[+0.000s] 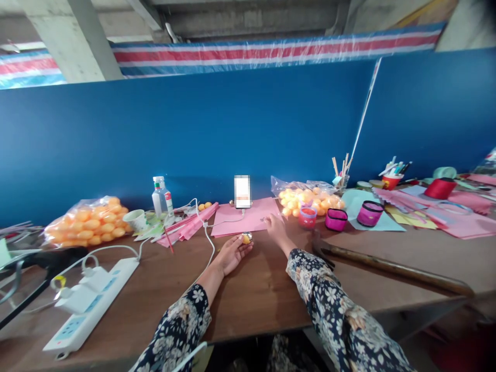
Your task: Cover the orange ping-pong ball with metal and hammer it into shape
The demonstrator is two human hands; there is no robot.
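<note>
My left hand (233,254) is closed around a small orange ball (247,237) with shiny silvery and dark patches on it, held just above the brown table. My right hand (276,230) is at the near right corner of a pink paper sheet (228,223), thumb and fingertips pinched together. Whatever tiny thing may be between those fingertips is too small to name. A phone with a blurred screen (243,192) stands upright at the back of the pink sheet, a white cable running from its lower end. The two hands are apart.
Bags of orange balls (91,225) (306,199) lie on both sides. A hammer (387,266) with a long wooden handle rests at right, beside magenta containers (336,219). A white power strip (93,305) lies front left; bottles (161,199) stand near the blue partition (217,129).
</note>
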